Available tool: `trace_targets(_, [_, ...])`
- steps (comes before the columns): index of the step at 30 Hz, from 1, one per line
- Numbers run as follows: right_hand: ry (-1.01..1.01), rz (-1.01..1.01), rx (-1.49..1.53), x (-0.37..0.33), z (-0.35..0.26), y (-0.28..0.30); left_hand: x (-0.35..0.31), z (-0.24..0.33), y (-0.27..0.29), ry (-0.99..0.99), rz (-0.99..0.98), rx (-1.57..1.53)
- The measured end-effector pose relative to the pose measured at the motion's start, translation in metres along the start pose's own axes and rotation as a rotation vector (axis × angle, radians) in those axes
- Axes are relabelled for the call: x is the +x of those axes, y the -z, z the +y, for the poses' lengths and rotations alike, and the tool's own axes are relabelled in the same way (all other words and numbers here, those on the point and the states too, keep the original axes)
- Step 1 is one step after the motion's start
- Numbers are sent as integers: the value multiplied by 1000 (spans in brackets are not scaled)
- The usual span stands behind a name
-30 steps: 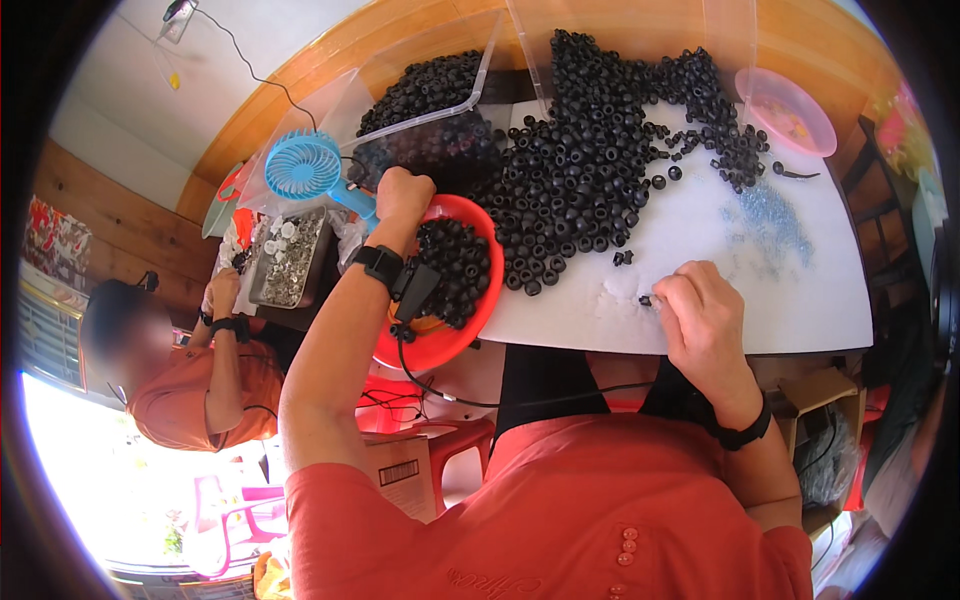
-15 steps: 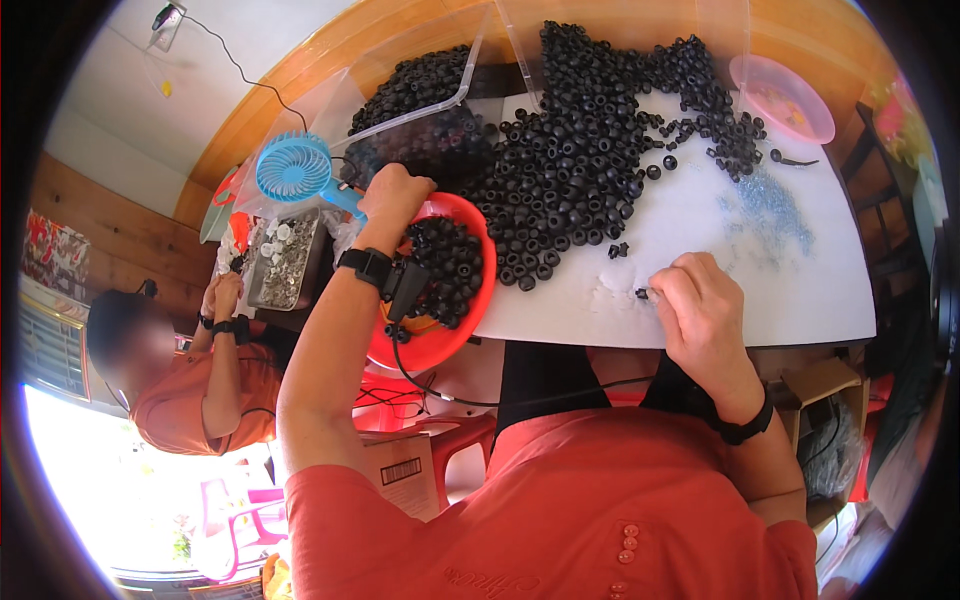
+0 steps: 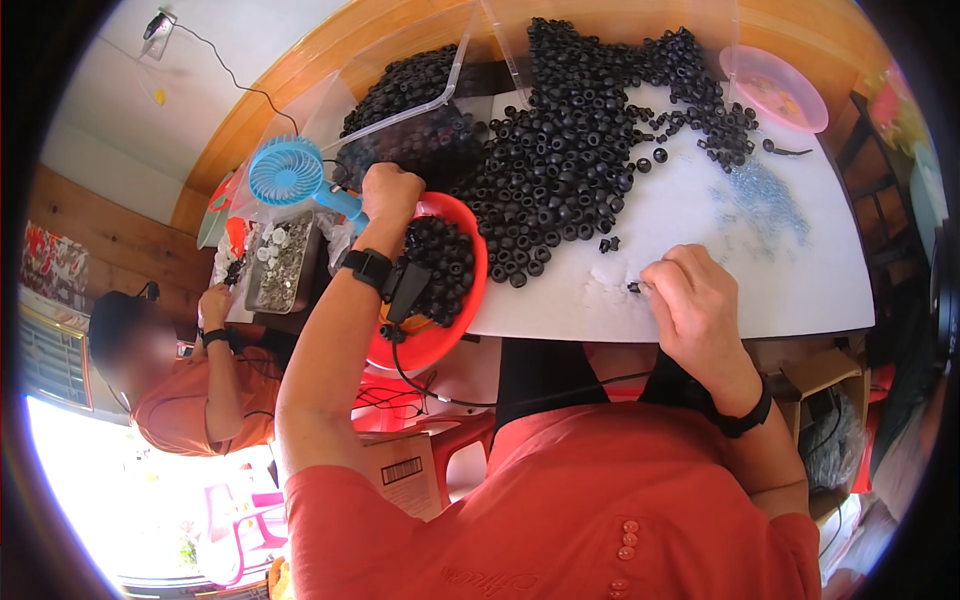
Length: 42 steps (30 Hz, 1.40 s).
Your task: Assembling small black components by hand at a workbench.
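Observation:
My left hand is closed over the far rim of a red basin; what its fingers hold, if anything, is hidden. The handle of a blue hand fan runs up to that wrist. Inside the basin lie many black round pieces with holes. Over the near part of the white tabletop, my right hand pinches a small black piece between thumb and finger. Another small black piece lies just beyond it, beside a big heap of black hollow beads.
A clear plastic bin with more black pieces stands behind the basin. Tiny clear bluish bits and a pink bowl are at the right. To the left, a co-worker in orange handles something near a metal tray.
The whole view has shifted slightly. My hands keep nearly the same places and grips. The co-worker's hands have moved a little.

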State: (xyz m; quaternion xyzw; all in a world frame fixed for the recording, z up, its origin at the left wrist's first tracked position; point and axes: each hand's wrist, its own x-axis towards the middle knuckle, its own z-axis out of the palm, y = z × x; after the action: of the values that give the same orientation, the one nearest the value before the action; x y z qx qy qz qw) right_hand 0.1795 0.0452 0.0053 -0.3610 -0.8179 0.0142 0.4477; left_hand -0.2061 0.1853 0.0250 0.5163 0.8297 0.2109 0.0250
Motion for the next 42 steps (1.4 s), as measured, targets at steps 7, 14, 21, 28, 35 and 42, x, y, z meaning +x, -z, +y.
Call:
trace_targets(7, [-8, 26, -3, 0, 1, 0, -10, 5, 4, -152, 139, -205])
trace_targets(14, [-56, 208, 58, -3, 3, -1, -87, 54, 44, -304, -2, -638])
trace_targets(21, [-47, 201, 158, -4, 5, 3, -183, 122, 59, -384, -541, -967])
trace_targets(28, [-106, 159, 392, -1, 3, 10, -217, 147, 12, -117, -758, -1298])
trace_targets(35, [-164, 80, 385, -3, -3, 16, -226, 138, -7, -5, -767, -1473])
trace_targets(42, [-255, -112, 317, 20, -24, 51, -220, 101, -22, -202, -544, -1385])
